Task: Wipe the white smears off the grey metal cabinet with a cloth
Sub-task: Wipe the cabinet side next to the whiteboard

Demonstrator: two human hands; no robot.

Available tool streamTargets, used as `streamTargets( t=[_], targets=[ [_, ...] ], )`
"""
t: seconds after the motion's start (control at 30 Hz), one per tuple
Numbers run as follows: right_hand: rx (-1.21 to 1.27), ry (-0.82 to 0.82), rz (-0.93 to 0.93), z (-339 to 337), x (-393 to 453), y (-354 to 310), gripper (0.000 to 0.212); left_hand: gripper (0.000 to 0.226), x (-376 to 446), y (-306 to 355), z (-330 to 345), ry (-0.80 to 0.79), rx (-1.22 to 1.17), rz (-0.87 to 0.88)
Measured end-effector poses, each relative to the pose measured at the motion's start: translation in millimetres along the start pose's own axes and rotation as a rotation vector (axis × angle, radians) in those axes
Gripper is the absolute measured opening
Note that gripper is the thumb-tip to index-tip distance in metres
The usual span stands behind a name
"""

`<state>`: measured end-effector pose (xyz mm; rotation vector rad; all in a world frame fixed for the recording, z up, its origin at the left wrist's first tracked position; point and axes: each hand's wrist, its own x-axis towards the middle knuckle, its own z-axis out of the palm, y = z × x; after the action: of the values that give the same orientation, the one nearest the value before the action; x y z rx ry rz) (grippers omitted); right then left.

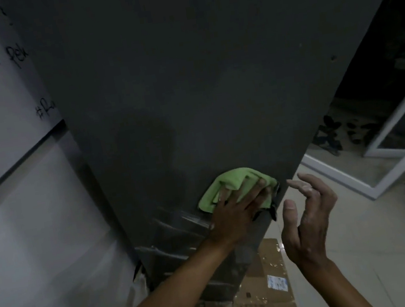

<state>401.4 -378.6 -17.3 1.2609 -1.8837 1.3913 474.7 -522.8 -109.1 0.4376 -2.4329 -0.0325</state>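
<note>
Green cloth [232,188] pressed flat on upright grey cabinet [185,77] by left hand [233,216] — right hand [307,219] loose, empty.

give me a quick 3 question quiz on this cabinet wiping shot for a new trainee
1. True or false: the right hand is holding the green cloth.
2. Where do white smears still show on the grey cabinet?
A. high up near the top
B. low down, left of and below the cloth
C. nowhere
3. Fill in: flattened ______ lies on the floor at the cabinet's foot.

Key
1. False. The left hand presses the cloth flat against the cabinet; the right hand hangs beside the cabinet's edge with loosely curled fingers, holding nothing.
2. B. The smears streak the lower panel by the left wrist.
3. cardboard
</note>
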Motion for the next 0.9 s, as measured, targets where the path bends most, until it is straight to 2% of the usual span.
streamTargets(
  t=[0.13, 0.27, 0.47, 0.6, 0.7, 0.8, 0.9],
  targets=[
    [-0.003, -0.024, 0.018, -5, -8, 7, 0.037, 0.075, -25, -16, 14, -0.071, 0.070, 0.081],
    [-0.013, -0.068, 0.013, -8, -16, 15, 0.038, 0.080, -29, -28, 13, -0.061, 0.158, 0.130],
    [0.043, -0.075, 0.021, 1, -11, 22, 0.049, 0.079, -4, -28, 10, 0.021, 0.210, 0.078],
    [0.082, -0.107, 0.008, 10, -20, 29, 0.043, 0.080, -7, -18, 17, 0.051, 0.199, 0.014],
    [0.079, -0.160, 0.009, 12, -31, 38, 0.042, 0.093, -10, -18, 15, 0.029, 0.211, 0.028],
    [0.078, -0.191, 0.015, 13, -32, 44, 0.042, 0.079, -18, -34, 0, 0.073, 0.278, 0.024],
    [0.100, -0.174, -0.003, 16, -21, 44, 0.041, 0.064, -36, -56, -22, 0.092, 0.297, -0.107]
  ],
)
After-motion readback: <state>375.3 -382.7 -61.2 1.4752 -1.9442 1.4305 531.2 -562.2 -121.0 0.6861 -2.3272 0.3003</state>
